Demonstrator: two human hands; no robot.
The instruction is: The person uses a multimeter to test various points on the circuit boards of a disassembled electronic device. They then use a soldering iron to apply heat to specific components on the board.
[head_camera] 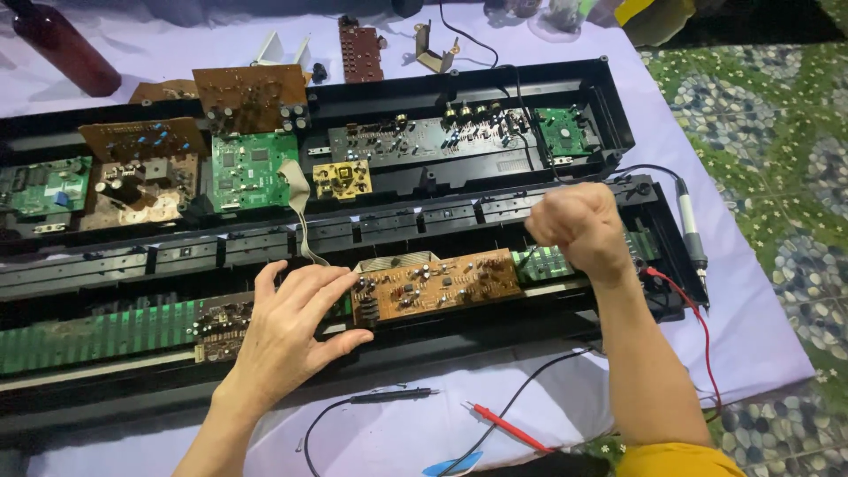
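Lying lengthwise left-to-right, brown circuit board (437,285) under left hand (287,331) fingers (331,284).

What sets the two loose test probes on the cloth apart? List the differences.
Colour: the black probe is black with a black lead, the red probe red with a red lead. Pose: the black probe lies almost level, the red probe slants down to the right. Place: the black probe lies nearer the left hand, the red probe beside the right forearm, below the right hand. Both lie unheld on the lilac cloth.
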